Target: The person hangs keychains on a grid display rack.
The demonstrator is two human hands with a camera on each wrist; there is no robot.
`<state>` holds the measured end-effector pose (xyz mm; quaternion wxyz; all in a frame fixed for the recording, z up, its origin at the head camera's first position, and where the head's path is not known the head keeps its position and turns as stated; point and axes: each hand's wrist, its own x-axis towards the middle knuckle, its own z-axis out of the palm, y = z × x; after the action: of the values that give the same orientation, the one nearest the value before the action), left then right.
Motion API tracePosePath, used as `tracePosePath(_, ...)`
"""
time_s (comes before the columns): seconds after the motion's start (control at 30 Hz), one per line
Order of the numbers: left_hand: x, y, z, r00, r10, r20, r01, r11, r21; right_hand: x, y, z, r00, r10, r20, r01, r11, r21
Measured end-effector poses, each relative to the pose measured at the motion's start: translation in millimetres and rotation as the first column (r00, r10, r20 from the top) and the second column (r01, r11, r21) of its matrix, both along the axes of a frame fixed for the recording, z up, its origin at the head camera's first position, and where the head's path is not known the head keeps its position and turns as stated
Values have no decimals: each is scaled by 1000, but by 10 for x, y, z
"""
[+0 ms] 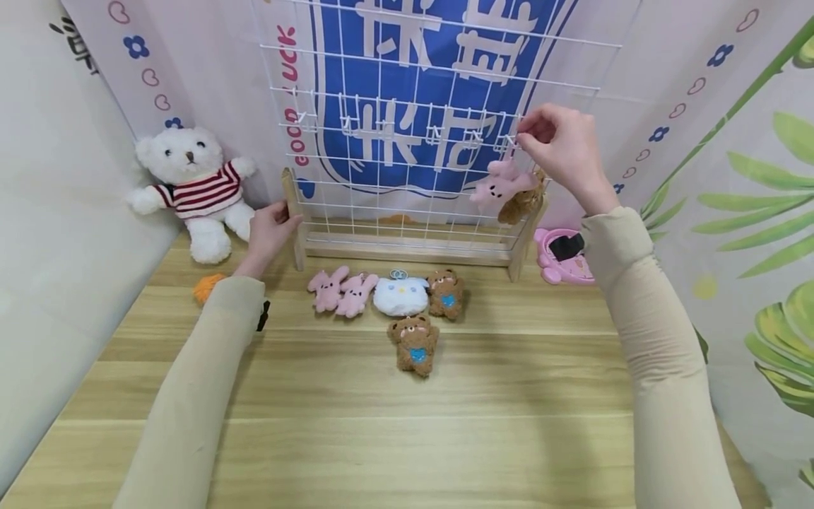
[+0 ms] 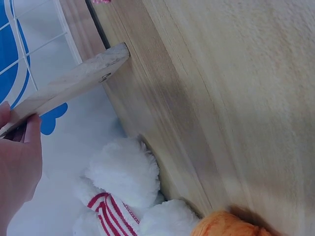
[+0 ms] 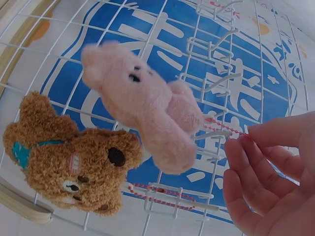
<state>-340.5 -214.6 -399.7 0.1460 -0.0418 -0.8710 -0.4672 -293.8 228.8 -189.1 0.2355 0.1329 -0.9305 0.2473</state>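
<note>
My right hand [image 1: 566, 152] pinches the pink bead chain [image 3: 224, 126] of a pink plush bunny [image 3: 140, 98] between thumb and finger, right at one of the white wire hooks [image 3: 224, 81]. Beside the bunny, a brown plush bear [image 3: 83, 167] hangs by its red bead chain from another hook of the white grid rack [image 1: 407, 187]. At the rack's left side my left hand [image 1: 270, 230] grips the wooden upright [image 2: 74, 81] between thumb and fingers. The upright's foot stands on the table.
On the table before the rack lie two pink bunnies [image 1: 340, 291], a white plush head [image 1: 400, 297] and two brown bears [image 1: 416, 346]. A white teddy [image 1: 197, 184] sits at left near an orange fuzzy thing [image 1: 206, 288]. Behind my right sleeve is a pink item [image 1: 547, 265].
</note>
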Motion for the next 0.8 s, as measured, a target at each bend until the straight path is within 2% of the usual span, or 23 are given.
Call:
tracePosePath(0.2, -7, -6, 5, 1000, -5, 10, 5, 1000, -3, -1, 19, 17, 1000, 14, 6, -14, 999, 32)
tracePosePath(0.37, -15, -2, -1, 1000, -9, 7, 9, 1000, 8, -44, 13, 41, 998, 21, 56, -26, 996, 86)
tracePosePath(0.6, -12, -2, -11, 1000, 10, -4, -10, 1000, -20, -118, 3, 64, 989, 24, 145, -45, 989, 138)
tracePosePath(0.8, -16, -1, -5, 1000, 12, -7, -12, 1000, -16, -159, 9, 63, 983, 34, 178, -67, 981, 180)
